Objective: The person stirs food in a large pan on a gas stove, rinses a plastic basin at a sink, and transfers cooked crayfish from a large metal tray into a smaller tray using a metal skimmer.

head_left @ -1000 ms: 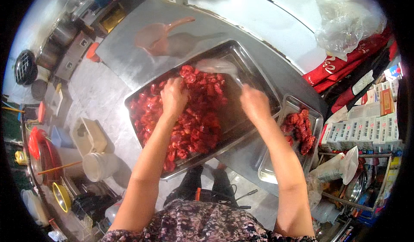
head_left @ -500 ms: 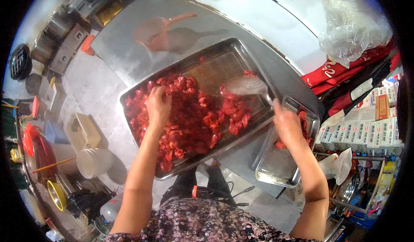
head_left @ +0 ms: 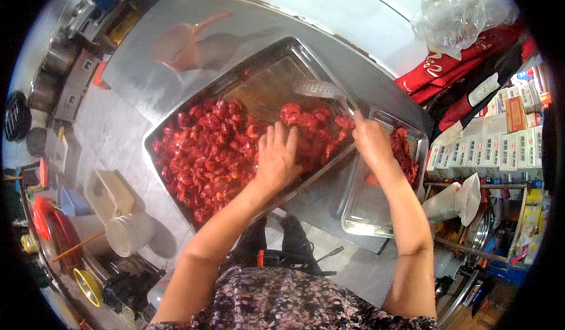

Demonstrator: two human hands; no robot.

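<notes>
- Shifting rightward across the large tray (head_left: 268, 89) since the frame half a second ago, the left hand (head_left: 276, 156) is now lying toward the middle of the near side, while the perforated ladle (head_left: 321, 89) is sitting closer to the far right rim.
- With fingers extended and slightly spread, palm down, the left hand is resting on the glossy red meat pieces (head_left: 203, 147); whether anything is lying gripped beneath the palm, I cannot tell.
- Curled around the handle, the right hand (head_left: 371, 136) is grasping the ladle above the tray's right rim, and the ladle's head is showing its holes.
- Most of the meat is lying heaped in the left and near parts of the large tray; a smaller portion is stretching along to the right, beyond the left hand's fingertips, and the tray's far part is showing mostly bare metal.
- Just to the right, a smaller tray (head_left: 365, 215) is holding more red meat toward its far right end, partly hidden behind the right forearm.
- Both trays are resting on the grey metal worktop (head_left: 132, 59).
- Farther off to the left, a pinkish dipper (head_left: 176, 45) is lying on the same worktop, apart from the large tray.
</notes>
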